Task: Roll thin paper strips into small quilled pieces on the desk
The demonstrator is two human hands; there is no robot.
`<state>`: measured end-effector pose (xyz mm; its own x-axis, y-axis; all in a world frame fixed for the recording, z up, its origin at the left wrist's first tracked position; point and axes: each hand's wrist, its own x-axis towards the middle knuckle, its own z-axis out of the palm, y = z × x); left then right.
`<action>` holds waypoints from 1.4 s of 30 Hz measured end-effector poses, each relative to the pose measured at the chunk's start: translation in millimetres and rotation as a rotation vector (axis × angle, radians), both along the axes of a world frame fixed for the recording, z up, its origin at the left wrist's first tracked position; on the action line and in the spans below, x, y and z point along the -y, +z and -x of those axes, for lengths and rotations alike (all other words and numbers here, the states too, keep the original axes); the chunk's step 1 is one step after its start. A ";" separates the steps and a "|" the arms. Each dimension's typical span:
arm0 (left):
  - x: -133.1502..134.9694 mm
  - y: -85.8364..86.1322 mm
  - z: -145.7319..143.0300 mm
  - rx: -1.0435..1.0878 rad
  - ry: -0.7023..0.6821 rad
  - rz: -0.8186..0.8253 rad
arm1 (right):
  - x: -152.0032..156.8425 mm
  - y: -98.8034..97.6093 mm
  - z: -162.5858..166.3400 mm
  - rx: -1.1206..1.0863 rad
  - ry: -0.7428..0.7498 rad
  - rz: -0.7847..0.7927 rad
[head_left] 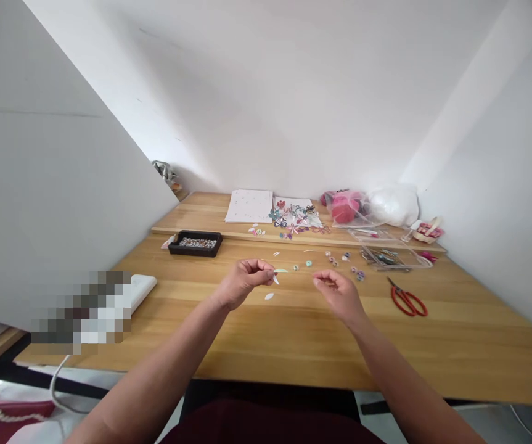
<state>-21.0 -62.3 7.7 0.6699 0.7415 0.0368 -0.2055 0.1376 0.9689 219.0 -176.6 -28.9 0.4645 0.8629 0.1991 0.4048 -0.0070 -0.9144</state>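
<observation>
Left hand [247,283] with thumb and fingers pinched on pale petal-shaped pieces [281,271] above the wooden table [270,351], right hand [339,297] with fingertips drawn close, any hold indiscernible, black tray [194,251] containing small multicoloured pieces at left, clear box [416,260] containing slender items at right
</observation>
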 end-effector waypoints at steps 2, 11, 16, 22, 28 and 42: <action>6.9 -1.8 3.6 0.002 -0.003 0.002 | 9.2 6.8 9.6 -0.028 0.040 -0.049; 34.9 -5.7 13.8 -0.008 -0.032 -0.001 | 31.5 40.7 73.9 -0.147 0.410 -0.199; 48.7 -11.3 19.2 -0.035 -0.044 0.016 | 36.6 33.5 87.7 -0.189 0.410 -0.181; 63.8 -17.8 19.8 -0.028 -0.085 0.068 | 46.9 16.4 92.3 -0.241 0.470 -0.157; 67.8 -16.4 21.6 0.059 -0.088 0.243 | 46.3 -5.7 100.4 -0.362 0.591 -0.084; 64.6 -32.4 24.9 0.178 -0.073 0.431 | 39.5 -21.6 95.7 -0.135 0.327 -0.069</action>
